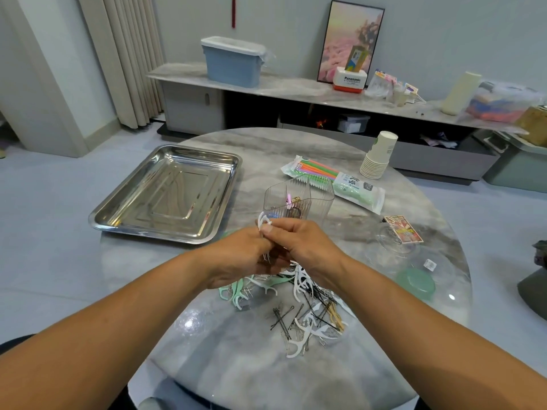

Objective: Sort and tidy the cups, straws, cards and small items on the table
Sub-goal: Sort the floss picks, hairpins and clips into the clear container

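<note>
Both hands meet over the near-middle of the round table (296,149), above a loose pile of floss picks (299,279), black hairpins (284,318) and small clips. Left hand (236,258) closed around a bunch of white picks, heads poking out near the thumb; right hand (299,241) pinched shut against the same bunch, seemingly squaring it up. Step in hand, by my reading: gathering white picks out of the mix. Next move calls for a place to drop them, and more picking from the tangle. Clear ribbed organiser (296,199) just beyond the hands holds a few clips or hair ties; exact items unclear. Steel tray (118,214) at left looks bare. Straw packet (334,179), stacked paper cups (379,158) and cards (402,229) lie to the right, apart.
</note>
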A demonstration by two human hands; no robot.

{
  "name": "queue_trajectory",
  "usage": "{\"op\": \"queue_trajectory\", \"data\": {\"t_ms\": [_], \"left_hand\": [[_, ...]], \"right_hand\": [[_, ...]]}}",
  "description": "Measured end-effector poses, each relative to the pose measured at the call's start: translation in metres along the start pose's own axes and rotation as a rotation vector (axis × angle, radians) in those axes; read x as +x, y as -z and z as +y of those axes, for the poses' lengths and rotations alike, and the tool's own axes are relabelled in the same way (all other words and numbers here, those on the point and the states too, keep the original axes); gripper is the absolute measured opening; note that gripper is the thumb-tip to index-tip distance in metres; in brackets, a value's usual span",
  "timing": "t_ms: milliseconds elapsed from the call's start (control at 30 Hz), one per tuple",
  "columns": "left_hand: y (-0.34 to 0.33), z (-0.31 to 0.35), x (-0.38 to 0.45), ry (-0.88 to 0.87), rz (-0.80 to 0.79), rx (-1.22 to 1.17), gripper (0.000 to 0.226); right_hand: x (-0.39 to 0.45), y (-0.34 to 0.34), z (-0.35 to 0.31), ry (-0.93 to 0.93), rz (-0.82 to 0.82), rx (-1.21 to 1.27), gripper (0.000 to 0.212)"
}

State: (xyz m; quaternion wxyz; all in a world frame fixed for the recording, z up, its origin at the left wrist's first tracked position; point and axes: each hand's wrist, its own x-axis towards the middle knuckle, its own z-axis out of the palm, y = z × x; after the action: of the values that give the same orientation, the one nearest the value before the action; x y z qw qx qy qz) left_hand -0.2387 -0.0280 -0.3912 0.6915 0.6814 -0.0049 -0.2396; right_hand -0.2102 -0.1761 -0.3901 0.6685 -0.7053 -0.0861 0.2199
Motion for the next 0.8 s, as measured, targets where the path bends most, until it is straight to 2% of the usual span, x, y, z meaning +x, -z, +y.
{"op": "queue_trajectory", "data": {"t_ms": [67, 133, 167, 233, 333, 433, 500, 567, 633, 733, 800], "left_hand": [[0.003, 0.002, 0.0, 0.016, 0.006, -0.057, 0.024], [0.01, 0.009, -0.002, 0.029, 0.009, -0.086, 0.024], [0.014, 0.014, -0.004, 0.031, 0.028, -0.057, 0.026], [0.026, 0.023, -0.008, -0.009, 0.166, 0.171, 0.031], [0.051, 0.025, -0.016, -0.023, 0.453, 0.615, 0.07], [0.058, 0.011, -0.016, 0.095, 0.445, 0.824, 0.105], [0.052, -0.003, -0.009, 0.12, 0.417, 0.898, 0.118], [0.045, -0.015, -0.002, 0.1, 0.437, 0.967, 0.118], [0.043, -0.023, 0.004, 0.047, 0.488, 1.014, 0.106], [0.043, -0.026, 0.008, -0.091, 0.522, 1.012, 0.088], [0.039, -0.022, 0.01, -0.205, 0.5, 1.002, 0.088]], "right_hand": [[0.001, -0.003, -0.001, 0.054, 0.049, 0.017, 0.01], [0.003, -0.003, -0.006, 0.096, 0.092, 0.026, 0.015], [0.004, -0.001, -0.009, 0.098, 0.117, 0.058, 0.017], [0.007, 0.004, -0.015, 0.056, 0.165, 0.184, 0.016], [0.009, 0.014, -0.018, -0.052, 0.205, 0.329, 0.016], [0.007, 0.018, -0.012, -0.084, 0.202, 0.222, 0.016], [0.007, 0.015, -0.009, -0.057, 0.206, 0.097, 0.013], [0.009, 0.013, -0.007, -0.01, 0.222, -0.034, 0.011], [0.01, 0.013, -0.007, 0.041, 0.233, -0.162, 0.012], [0.01, 0.014, -0.006, 0.119, 0.193, -0.374, 0.016], [0.008, 0.013, -0.008, 0.178, 0.148, -0.552, 0.02]]}}
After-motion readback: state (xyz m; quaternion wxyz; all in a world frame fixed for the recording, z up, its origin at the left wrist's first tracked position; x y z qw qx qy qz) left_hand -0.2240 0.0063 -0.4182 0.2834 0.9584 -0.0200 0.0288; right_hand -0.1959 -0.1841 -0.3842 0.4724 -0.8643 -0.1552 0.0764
